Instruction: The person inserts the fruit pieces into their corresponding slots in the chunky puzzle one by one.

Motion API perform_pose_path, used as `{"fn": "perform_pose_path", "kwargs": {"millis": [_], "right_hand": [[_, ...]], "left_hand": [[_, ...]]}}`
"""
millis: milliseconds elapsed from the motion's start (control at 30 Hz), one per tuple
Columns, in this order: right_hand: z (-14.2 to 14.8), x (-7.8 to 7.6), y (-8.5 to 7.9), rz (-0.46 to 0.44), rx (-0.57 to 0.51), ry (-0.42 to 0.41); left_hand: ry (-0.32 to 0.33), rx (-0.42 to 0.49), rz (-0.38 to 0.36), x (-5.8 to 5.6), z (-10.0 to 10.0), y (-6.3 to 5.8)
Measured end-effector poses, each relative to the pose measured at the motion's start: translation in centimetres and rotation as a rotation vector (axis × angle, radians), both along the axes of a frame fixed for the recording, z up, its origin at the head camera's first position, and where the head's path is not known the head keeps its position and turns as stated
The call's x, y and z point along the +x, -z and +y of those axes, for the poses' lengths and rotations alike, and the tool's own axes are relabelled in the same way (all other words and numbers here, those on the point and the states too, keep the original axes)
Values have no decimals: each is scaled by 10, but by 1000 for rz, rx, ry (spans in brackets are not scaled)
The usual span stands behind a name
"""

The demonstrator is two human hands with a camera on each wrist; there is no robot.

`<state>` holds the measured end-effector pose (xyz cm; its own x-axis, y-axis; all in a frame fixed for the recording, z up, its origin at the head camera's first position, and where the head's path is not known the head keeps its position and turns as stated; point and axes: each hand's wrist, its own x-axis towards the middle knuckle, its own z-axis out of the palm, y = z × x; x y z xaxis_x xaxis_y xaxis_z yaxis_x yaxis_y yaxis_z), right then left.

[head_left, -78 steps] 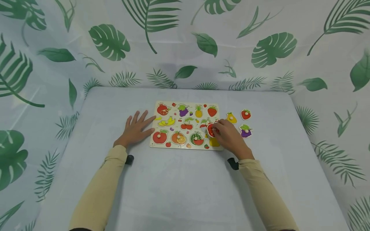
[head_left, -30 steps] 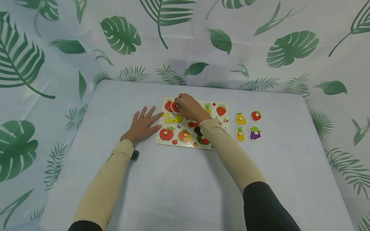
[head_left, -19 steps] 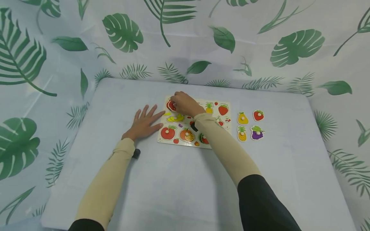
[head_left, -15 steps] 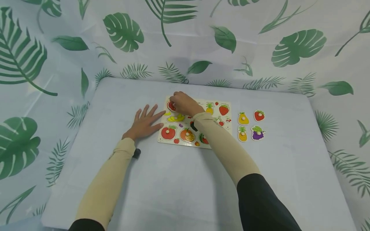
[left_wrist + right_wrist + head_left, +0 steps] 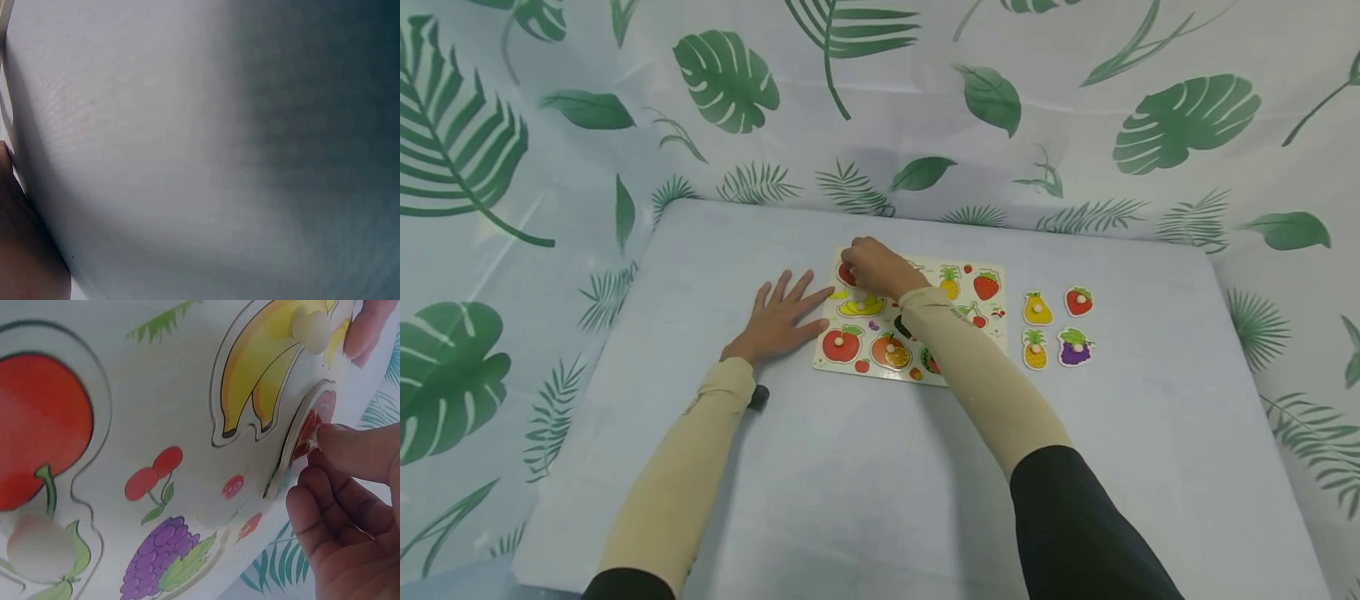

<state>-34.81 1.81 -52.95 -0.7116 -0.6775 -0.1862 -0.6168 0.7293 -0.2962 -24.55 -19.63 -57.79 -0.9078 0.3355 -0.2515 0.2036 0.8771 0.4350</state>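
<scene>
A red fruit piece [image 5: 306,432] is pinched by the right hand [image 5: 880,268] at the far left corner of the puzzle board [image 5: 822,360], its edge standing proud. The left hand [image 5: 781,322] is placed at the board's left side, fingers spread. Jamming could be caused by slight misalignment; board slippage, by hard pressing.

Tabletop [image 5: 805,237] leaves room beyond the right hand [image 5: 880,268]; the left hand [image 5: 778,323] bars its left, the banana piece's knob [image 5: 310,331] its near side.
</scene>
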Motion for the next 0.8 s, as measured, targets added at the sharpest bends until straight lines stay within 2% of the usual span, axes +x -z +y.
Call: {"fn": "perform_pose_path", "kwargs": {"millis": [300,800], "right_hand": [[-2,-1,0,-33,-19,18],[-2,2,3,-71,-77,99]], "left_hand": [[1,-6,1,-3,-1,6],[0,-14,9,-3,0,5]]}}
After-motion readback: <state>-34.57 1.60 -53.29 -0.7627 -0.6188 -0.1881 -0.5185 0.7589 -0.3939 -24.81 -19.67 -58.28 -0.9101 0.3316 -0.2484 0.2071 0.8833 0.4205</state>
